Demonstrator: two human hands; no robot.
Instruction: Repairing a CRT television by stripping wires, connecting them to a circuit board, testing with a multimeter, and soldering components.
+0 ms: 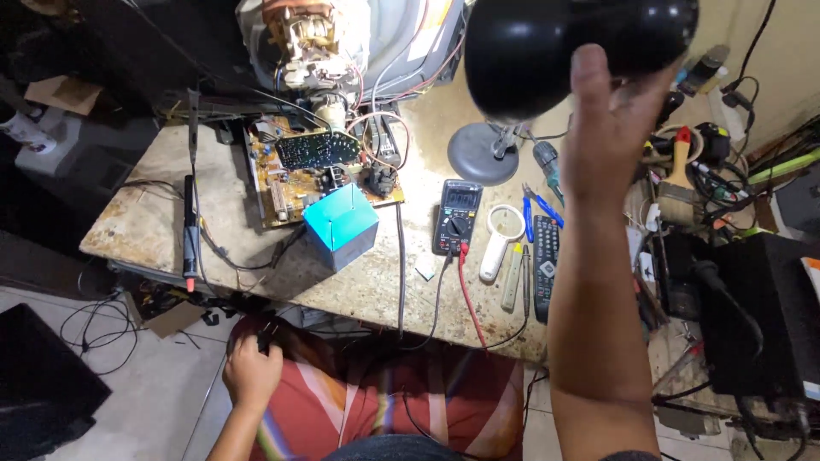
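Note:
My right hand point(608, 137) is raised high and grips the black shade of a desk lamp point(547, 43), whose round grey base point(480, 154) stands on the worn stone workbench point(154, 213). My left hand point(252, 369) rests low at my lap, below the bench edge, closed around a small dark object I cannot identify. On the bench lie a brown circuit board point(295, 183) wired to the back of a picture tube point(320, 43), a blue box point(342, 226), and a black multimeter point(456, 218) with red and black leads.
A white magnifier point(502, 235), a remote control point(545, 265), blue-handled pliers point(538, 213) and a screwdriver lie right of the meter. A soldering iron point(189, 230) sits at the left. A paintbrush point(679, 175), cables and black equipment point(760, 316) crowd the right side.

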